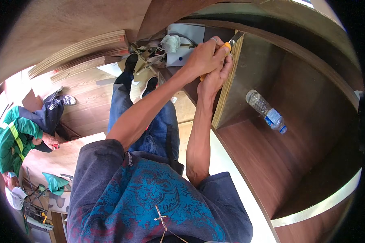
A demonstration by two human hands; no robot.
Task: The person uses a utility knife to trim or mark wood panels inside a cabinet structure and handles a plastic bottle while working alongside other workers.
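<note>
Both my hands are closed together at the top end of an upright plywood panel (226, 83), over its layered edge. My left hand (205, 56), with a ring on one finger, lies over a yellow-handled utility knife (227, 46). Just below it, my right hand (217, 77) wraps the same handle; a bit of yellow also shows beside its wrist. The metal front of the knife points up and right at the panel's end. Fingers cover most of the handle, and the blade tip is hard to make out.
Right of the panel, a clear plastic bottle (267, 111) lies inside a brown wooden cabinet (247, 150). Stacked plywood sheets (85, 52) stand at the upper left. Clutter with a white crumpled bag (171, 43) lies beyond my feet. A co-worker in green (16, 137) sits at the left.
</note>
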